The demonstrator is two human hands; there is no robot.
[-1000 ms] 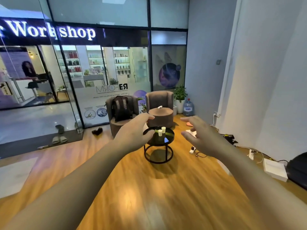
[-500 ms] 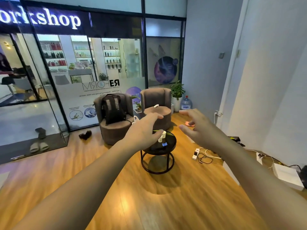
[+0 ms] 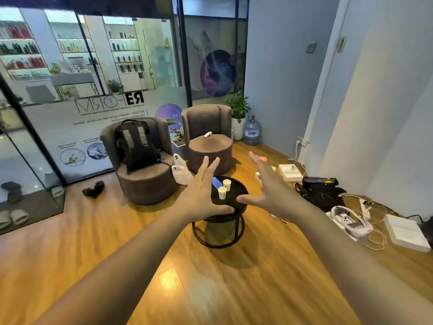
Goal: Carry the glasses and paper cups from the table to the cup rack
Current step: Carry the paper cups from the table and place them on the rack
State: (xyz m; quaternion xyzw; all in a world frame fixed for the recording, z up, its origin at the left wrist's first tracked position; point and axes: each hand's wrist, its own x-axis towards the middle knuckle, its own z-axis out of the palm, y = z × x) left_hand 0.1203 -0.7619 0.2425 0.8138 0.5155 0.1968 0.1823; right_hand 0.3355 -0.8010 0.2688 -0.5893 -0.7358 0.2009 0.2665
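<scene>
Two white paper cups, the near cup and the far cup, stand close together near the middle of the small round black table, which sits on the wooden floor. The left hand and the right hand are held out in front of the table, one on each side, fingers spread wide and holding nothing. Behind the table are two brown chairs, and a black backpack sits on the left one.

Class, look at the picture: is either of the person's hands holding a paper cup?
No: both paper cups stand on the round black table, while the left hand and right hand are spread open, empty.
</scene>
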